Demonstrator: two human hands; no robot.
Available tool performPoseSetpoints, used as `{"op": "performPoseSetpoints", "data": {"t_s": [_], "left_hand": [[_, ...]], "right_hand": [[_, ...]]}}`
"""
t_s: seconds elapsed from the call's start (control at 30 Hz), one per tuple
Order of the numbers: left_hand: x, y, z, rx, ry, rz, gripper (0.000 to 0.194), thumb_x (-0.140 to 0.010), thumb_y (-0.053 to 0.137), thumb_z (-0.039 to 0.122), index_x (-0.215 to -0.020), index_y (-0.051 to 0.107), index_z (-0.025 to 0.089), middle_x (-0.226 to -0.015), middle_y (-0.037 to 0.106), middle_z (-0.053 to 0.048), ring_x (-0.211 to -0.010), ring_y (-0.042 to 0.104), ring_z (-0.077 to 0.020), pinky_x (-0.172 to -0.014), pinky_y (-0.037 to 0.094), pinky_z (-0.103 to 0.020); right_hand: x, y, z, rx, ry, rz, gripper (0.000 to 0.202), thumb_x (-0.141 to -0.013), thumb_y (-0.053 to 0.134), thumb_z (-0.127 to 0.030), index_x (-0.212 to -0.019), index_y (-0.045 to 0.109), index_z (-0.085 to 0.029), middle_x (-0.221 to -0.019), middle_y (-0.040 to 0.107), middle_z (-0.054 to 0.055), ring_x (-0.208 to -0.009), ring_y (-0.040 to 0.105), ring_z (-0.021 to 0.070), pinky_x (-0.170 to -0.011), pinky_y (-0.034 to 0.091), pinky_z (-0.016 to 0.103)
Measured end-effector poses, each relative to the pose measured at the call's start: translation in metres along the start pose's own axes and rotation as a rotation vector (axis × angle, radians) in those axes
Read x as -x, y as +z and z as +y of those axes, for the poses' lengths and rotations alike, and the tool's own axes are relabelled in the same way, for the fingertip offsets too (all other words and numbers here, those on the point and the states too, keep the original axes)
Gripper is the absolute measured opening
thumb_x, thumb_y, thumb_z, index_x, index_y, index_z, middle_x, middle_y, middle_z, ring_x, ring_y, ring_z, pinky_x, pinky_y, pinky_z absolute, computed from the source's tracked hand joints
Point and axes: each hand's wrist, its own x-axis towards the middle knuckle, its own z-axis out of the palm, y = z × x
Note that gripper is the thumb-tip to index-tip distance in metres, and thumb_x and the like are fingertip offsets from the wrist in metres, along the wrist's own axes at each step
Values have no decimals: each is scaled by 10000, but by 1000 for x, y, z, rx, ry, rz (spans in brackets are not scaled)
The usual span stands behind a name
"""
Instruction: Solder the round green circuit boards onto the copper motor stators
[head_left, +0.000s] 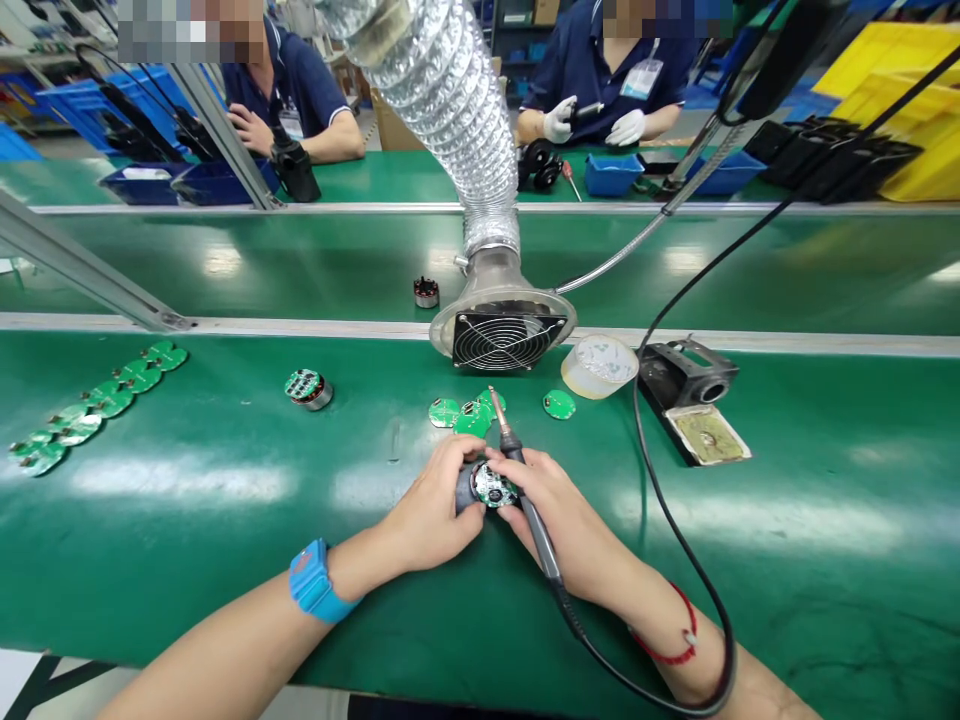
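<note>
Fingers of my left hand [435, 510] are wrapped round a dark round base with a circuit board [493, 486] on its top. My right hand [559, 510] holds a soldering iron [538, 530], its tip pointing up and away from me, and its fingers also touch the board's right edge. Just beyond my hands lie several loose green round circuit boards [471, 418], with one more board [559, 404] to their right. A motor stator with a green board on top [308, 390] stands to the left.
A fume extractor fan [508, 340] hangs ahead on a silver duct [465, 110]. To the right are a tape roll [600, 367] and a soldering iron stand [694, 390]; the iron's black cable [652, 470] loops over my right forearm. Several boards [105, 398] line the left. Two people sit opposite.
</note>
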Motion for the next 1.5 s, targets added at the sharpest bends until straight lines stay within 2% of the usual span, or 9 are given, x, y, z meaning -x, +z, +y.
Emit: {"op": "performPoseSetpoints", "data": {"t_s": [0.2, 0.33, 0.4, 0.53, 0.67, 0.9, 1.2, 1.4, 1.5], "left_hand": [[1, 14, 5, -146, 45, 109, 536, -748, 674, 136, -1213, 425, 227, -1171, 546, -85, -1120, 530, -272, -969, 485, -494], [0, 21, 4, -200, 43, 139, 461, -809, 644, 162, -1221, 448, 232, -1162, 564, -86, -1092, 546, -271, -952, 490, -490], [-1, 21, 6, -209, 37, 130, 449, -832, 626, 185, -1246, 457, 230, -1159, 563, -91, -1094, 541, -274, -953, 488, -490], [-1, 18, 9, -193, 0, 92, 467, -858, 597, 203, -1305, 462, 223, -1166, 529, -101, -1121, 516, -278, -976, 481, -488], [-2, 14, 12, -164, -33, 50, 426, -854, 593, 195, -1274, 523, 214, -1091, 504, -83, -1074, 517, -263, -967, 494, -468], [-3, 7, 13, -107, -52, 0, 318, -865, 591, 184, -1182, 587, 206, -1051, 483, -73, -1029, 521, -243, -953, 502, -443], [-3, -3, 13, -86, -99, -89, 318, -856, 608, 185, -1171, 601, 225, -1048, 481, -65, -1034, 518, -241, -944, 501, -429], [-6, -6, 11, -76, -114, -114, 311, -869, 607, 215, -1178, 601, 241, -1043, 489, -56, -1030, 522, -236, -948, 492, -428], [-6, -2, 10, -103, -123, -87, 291, -858, 629, 245, -1146, 590, 240, -1048, 505, -54, -1034, 529, -244, -925, 490, -429]], "right_hand": [[3, 1, 0, -20, -11, -30, 672, -782, 448, -11, -1410, 403, -245, -1318, 592, 120, -1202, 548, 278, -993, 513, 520], [5, 1, 3, -69, 4, -35, 756, -747, 432, 15, -1453, 371, -249, -1381, 564, 120, -1259, 528, 278, -1032, 481, 537], [5, 2, 4, -94, 29, 9, 738, -766, 430, 7, -1457, 370, -245, -1370, 574, 121, -1238, 552, 271, -1028, 489, 528], [6, 8, 7, -126, 146, 184, 547, -858, 454, -69, -1378, 427, -238, -1221, 639, 116, -1099, 633, 251, -942, 554, 476], [5, 15, 9, -182, 211, 274, 493, -863, 497, -111, -1325, 423, -263, -1049, 646, 62, -923, 671, 209, -855, 587, 409], [0, 18, 14, -299, 170, 192, 462, -853, 499, -122, -1283, 415, -265, -921, 644, 14, -757, 665, 159, -743, 580, 312], [-4, 13, 14, -202, 90, 148, 369, -796, 477, -76, -1107, 445, -272, -856, 633, -9, -659, 631, 152, -629, 538, 300], [-3, 11, 16, -235, 101, 136, 275, -806, 481, -94, -1026, 446, -256, -839, 643, -8, -673, 652, 163, -615, 540, 302], [-2, 12, 18, -249, 102, 155, 269, -833, 480, -122, -1070, 458, -247, -889, 661, 15, -741, 677, 181, -668, 570, 334]]}}
